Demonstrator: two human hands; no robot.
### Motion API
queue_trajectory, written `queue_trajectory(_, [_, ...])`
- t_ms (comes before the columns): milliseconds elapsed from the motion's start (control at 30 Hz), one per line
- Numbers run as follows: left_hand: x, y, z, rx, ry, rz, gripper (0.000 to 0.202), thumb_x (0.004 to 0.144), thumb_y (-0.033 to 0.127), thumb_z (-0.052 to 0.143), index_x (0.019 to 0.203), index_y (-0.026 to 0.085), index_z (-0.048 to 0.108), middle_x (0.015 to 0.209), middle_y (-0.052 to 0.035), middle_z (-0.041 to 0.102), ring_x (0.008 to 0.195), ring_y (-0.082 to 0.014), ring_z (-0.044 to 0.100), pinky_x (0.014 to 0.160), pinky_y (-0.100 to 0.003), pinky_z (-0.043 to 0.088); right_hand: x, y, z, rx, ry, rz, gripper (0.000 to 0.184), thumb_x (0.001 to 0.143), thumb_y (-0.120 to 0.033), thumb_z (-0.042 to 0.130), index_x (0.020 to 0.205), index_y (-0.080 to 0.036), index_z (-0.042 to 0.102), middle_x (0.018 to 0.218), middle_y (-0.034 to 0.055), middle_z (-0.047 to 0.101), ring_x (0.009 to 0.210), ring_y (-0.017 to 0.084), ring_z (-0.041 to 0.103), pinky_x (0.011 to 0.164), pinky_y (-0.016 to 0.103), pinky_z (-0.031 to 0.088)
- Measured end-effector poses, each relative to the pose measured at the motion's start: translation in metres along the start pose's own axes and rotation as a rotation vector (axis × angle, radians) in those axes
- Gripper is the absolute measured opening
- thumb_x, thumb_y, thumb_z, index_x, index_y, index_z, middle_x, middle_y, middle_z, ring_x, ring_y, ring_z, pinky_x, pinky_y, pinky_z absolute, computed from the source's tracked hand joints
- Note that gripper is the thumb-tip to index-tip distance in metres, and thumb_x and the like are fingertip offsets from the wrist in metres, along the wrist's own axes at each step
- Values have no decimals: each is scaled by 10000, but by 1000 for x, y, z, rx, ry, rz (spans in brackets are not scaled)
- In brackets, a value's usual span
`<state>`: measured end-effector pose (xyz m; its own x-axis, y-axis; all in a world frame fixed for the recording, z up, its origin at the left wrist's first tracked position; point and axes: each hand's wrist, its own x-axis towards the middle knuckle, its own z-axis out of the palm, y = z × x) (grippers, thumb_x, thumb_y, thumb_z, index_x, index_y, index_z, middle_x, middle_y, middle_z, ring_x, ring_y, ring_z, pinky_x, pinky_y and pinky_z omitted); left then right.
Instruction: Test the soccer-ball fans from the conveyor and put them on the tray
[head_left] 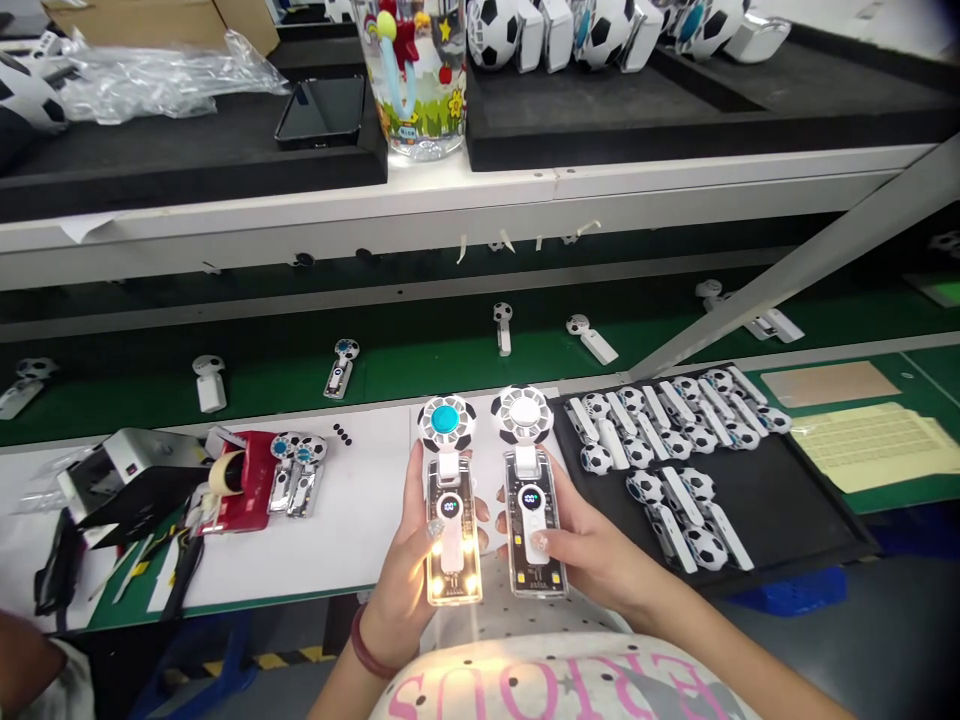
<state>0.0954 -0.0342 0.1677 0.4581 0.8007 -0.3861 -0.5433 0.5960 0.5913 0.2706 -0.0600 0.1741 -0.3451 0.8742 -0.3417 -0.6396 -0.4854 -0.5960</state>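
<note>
My left hand [401, 570] grips a transparent handheld fan [452, 525] with a soccer-ball-patterned head and a teal hub. Its LEDs are lit and its display glows. My right hand [581, 535] holds a matching transparent fan [534, 525] with a white hub. Both fans stand side by side above a white work mat [352, 530]. Several more fans lie in rows in a black tray [806, 525] to the right of my right hand.
A green conveyor belt [450, 365] behind the mat carries several fans. A red pack [247, 490], a tape roll [227, 472] and a small machine [127, 475] sit at left. A shelf above holds a phone [321, 110] and a decorated cup [416, 80]. Another person's hand [22, 665] shows at lower left.
</note>
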Motion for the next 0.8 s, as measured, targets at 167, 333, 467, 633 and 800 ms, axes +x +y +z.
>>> queue_trajectory(167, [-1,0,-2,-47,-3,12,819,772,248,543,1362,440,9,1070,-49,592,640,-158,592,509,-258,444,-1,1,-2,-32,36,36,908,709,-187,661,1353,-362,45,1124,35,561,936,189,576,852,377,413])
queue_trajectory(333, [1,0,-4,-53,29,-10,874,750,210,551,1364,426,-31,1094,-52,591,606,-163,600,439,-231,412,-3,1,-5,-73,37,20,889,714,-194,653,1359,-363,66,1088,27,570,932,187,569,848,369,411])
queue_trajectory(467, [4,0,-5,-77,68,-40,793,749,205,527,1378,372,73,910,-40,631,607,-176,599,496,-264,447,-2,-1,-4,-94,46,16,892,697,-186,658,1362,-339,82,1157,45,536,941,197,565,864,376,403])
queue_trajectory(633, [6,-3,-6,-86,193,-184,507,786,348,492,1263,198,407,694,-39,601,528,-154,549,456,-239,418,-1,-1,-4,-69,53,21,883,683,-166,667,1346,-336,109,1180,44,533,996,205,551,816,339,429])
queue_trajectory(800, [3,-8,-8,-25,241,-215,433,812,418,475,1156,160,517,795,-77,628,638,-160,571,537,-248,446,0,0,-5,-68,29,-21,792,715,-155,644,1326,-349,179,1173,20,531,990,177,549,839,322,424])
